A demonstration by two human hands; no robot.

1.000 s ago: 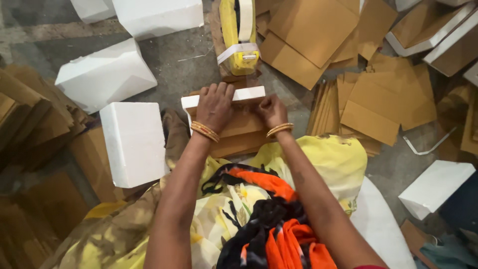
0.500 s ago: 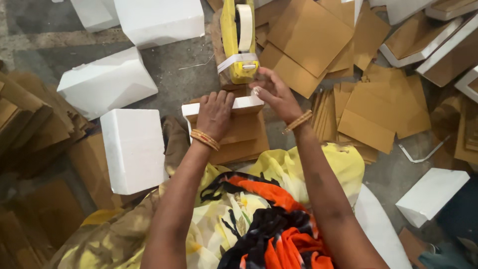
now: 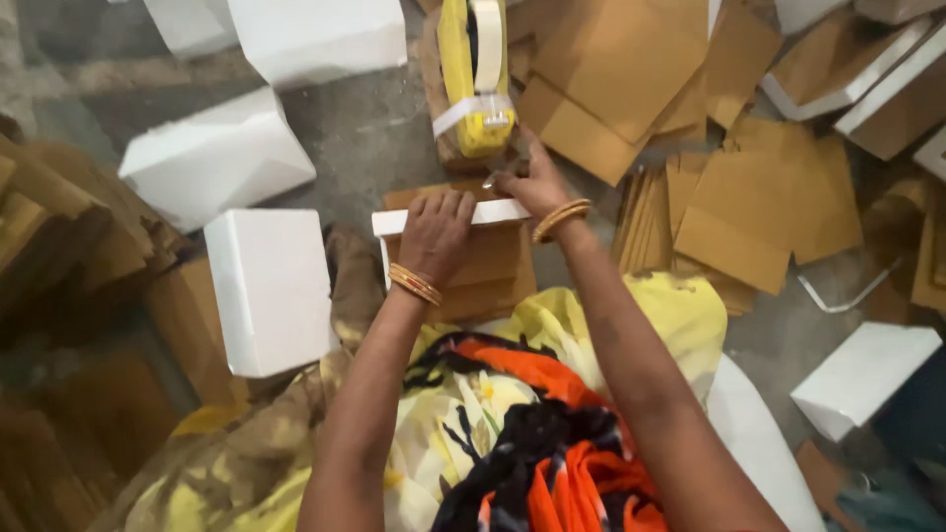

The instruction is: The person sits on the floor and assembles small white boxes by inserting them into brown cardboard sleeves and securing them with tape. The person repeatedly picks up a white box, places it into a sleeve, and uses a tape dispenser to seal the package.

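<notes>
My left hand (image 3: 434, 234) lies flat on the white top edge of a small open box (image 3: 478, 258) with brown cardboard sides, which stands on the floor before my lap. My right hand (image 3: 530, 177) is stretched past the box's far right corner, its fingers at the lower end of a yellow tape dispenser (image 3: 475, 74) with a roll of white tape. The fingers pinch at the dispenser's end; what they hold is too small to make out. Both wrists wear gold bangles.
Closed white boxes lie around: one (image 3: 271, 291) just left of my left arm, one (image 3: 212, 158) further back left, one (image 3: 862, 379) at the right. Flat brown cardboard sheets (image 3: 749, 212) are strewn at the right and back. Cardboard stacks (image 3: 49, 227) fill the left side.
My right hand has left the box's top edge and moved forward to the tape dispenser. My left hand has stayed on the box.
</notes>
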